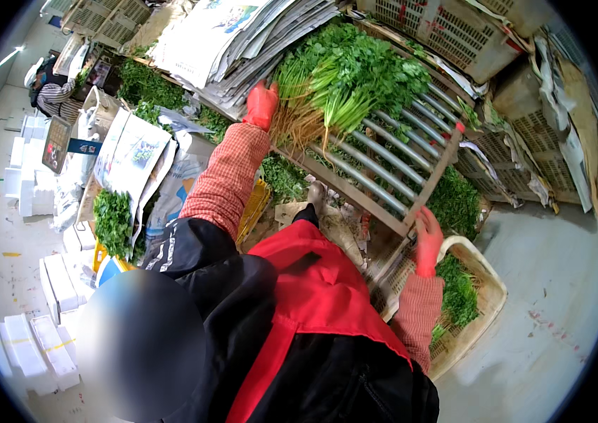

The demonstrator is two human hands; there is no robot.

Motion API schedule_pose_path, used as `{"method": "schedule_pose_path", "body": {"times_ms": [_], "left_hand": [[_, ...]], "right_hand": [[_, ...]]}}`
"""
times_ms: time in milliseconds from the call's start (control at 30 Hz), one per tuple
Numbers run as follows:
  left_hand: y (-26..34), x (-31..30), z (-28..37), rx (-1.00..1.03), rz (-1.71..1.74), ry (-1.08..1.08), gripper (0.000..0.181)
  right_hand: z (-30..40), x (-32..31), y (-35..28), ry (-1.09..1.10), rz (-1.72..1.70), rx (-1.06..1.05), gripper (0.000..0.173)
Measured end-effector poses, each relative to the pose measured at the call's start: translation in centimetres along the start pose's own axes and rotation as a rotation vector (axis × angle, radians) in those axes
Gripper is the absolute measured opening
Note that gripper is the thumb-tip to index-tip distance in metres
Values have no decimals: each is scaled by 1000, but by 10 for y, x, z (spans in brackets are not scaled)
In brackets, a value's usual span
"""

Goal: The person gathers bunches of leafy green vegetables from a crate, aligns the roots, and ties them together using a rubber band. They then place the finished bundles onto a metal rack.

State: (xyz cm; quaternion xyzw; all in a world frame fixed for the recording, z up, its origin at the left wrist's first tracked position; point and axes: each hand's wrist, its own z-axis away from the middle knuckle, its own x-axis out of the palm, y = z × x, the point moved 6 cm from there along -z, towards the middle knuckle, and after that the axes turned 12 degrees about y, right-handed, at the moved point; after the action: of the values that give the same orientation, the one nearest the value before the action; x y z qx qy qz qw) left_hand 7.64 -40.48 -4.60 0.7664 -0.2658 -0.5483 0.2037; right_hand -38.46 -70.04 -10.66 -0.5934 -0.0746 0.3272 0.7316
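Observation:
A pile of leafy green herbs (362,69), like celery or coriander, lies on a rack of metal bars (383,163) with a brown frame. Its brown roots (299,124) face me. My left hand (262,106), in a red glove, is between the roots and a thick stack of newspapers (209,42). Its fingertips are partly hidden, so its grip is unclear. By the rack's near right corner is my right hand (428,240), also red-gloved and slightly blurred. Its fingers look apart with nothing between them; whether they touch the frame is unclear.
A plastic basket (481,322) holding greens stands at my right. Stacked crates (526,137) line the far right. White foam boxes (40,343) stand on the left floor, near a scale display (57,144). Another person (55,95) is at the far left. Greens lie under the rack.

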Motion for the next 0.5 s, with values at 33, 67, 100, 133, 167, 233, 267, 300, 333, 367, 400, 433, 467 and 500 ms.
{"method": "schedule_pose_path", "body": {"times_ms": [33, 67, 100, 133, 167, 233, 267, 300, 333, 367, 400, 433, 467, 500], "left_hand": [[-10, 16, -11, -37, -35, -76, 57], [-20, 30, -17, -79, -74, -162, 60], [-27, 44, -21, -105, -95, -262, 63], [-33, 49, -25, -132, -95, -279, 71], [-30, 53, -28, -45, -95, -264, 72], [-21, 59, -32, 88, -100, -240, 76], [-18, 66, -32, 92, -91, -328, 77], [-20, 72, -31, -17, -50, -447, 76], [-15, 73, -31, -22, -16, -482, 75], [-6, 72, -33, 5, 54, -498, 74], [-1, 72, -32, -38, 81, -522, 73], [5, 69, -28, -90, 114, -542, 73], [12, 68, -22, -146, 132, -570, 72], [24, 69, -16, -159, 171, -580, 71]], "right_hand": [[-18, 34, -17, -56, -62, 22, 43], [-36, 67, -31, -74, -43, 45, 45], [-54, 101, -47, -122, -76, 34, 47], [-72, 131, -60, -108, -88, 23, 52], [-89, 160, -72, -93, -105, 7, 56], [-123, 211, -90, -49, -170, -9, 67], [-136, 231, -94, -12, -26, -6, 69], [-144, 246, -104, 29, 10, -116, 69], [-151, 266, -107, -24, -31, -101, 69], [-158, 280, -112, -5, -39, -103, 69], [-158, 288, -116, -21, -125, -101, 71], [-160, 290, -116, -14, -197, -18, 73], [-161, 282, -120, 44, -212, 4, 78], [-168, 270, -122, 109, -108, 78, 86]]}}
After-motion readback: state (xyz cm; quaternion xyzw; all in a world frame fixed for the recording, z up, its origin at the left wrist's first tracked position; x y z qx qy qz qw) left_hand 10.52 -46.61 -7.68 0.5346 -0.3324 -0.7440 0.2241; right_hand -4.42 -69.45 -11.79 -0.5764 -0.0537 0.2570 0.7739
